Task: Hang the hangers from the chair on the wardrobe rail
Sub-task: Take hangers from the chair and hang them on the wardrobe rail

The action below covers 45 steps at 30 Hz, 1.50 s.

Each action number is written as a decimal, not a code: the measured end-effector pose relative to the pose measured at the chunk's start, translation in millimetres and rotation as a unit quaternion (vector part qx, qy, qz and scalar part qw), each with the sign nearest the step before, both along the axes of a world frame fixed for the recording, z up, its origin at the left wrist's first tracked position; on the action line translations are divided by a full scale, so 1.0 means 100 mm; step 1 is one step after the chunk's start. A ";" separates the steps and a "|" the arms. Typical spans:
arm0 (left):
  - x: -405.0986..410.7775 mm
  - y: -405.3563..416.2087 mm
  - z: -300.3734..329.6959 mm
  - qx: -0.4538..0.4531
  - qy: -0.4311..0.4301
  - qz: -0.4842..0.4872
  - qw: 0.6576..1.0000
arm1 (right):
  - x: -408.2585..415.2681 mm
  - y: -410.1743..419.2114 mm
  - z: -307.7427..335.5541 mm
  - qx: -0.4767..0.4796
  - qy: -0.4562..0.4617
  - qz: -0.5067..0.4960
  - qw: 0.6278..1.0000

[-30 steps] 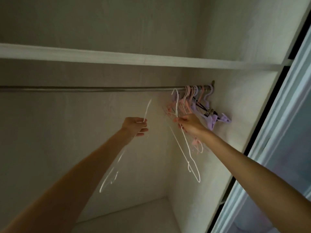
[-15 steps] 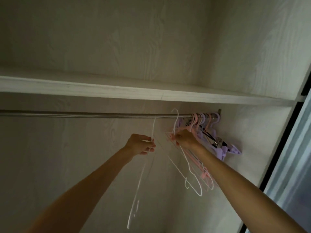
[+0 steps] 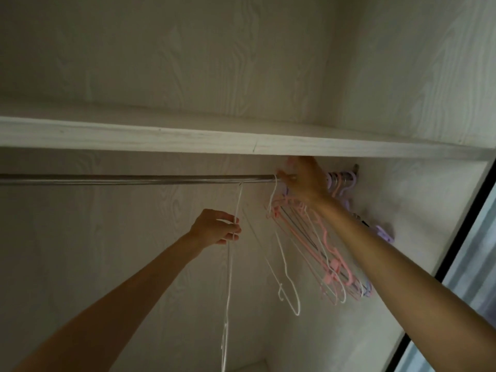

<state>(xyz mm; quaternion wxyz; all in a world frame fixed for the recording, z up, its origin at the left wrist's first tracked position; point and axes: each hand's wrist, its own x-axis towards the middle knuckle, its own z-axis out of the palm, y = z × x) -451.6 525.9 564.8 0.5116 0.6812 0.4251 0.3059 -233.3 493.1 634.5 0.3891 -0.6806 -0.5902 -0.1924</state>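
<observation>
Glossy metal rail; matt woodgrain shelf; plastic hangers

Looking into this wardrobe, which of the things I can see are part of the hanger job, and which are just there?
Part of the job:
- wardrobe rail
- white hanger, held by the left hand
- pink and white hangers, at the rail under the right hand
- purple hangers, on the rail's far right end

Just there:
- shelf above the rail
- wardrobe back wall
</observation>
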 end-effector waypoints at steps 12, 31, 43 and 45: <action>0.09 0.07 -0.08 -0.006 0.009 -0.008 1.000 | 0.51 0.01 -0.23 -0.037 -0.174 -0.057 0.982; 0.36 -0.13 -0.05 0.022 0.043 -0.055 0.997 | -0.40 -0.81 -0.66 -0.566 0.186 0.179 0.783; 0.37 -0.07 0.54 0.567 0.211 0.153 0.781 | -0.32 -0.83 -0.57 -0.232 0.314 0.110 0.914; 0.31 0.10 0.55 0.585 0.297 0.141 0.741 | -0.29 -0.70 -0.55 -0.232 0.293 0.095 0.922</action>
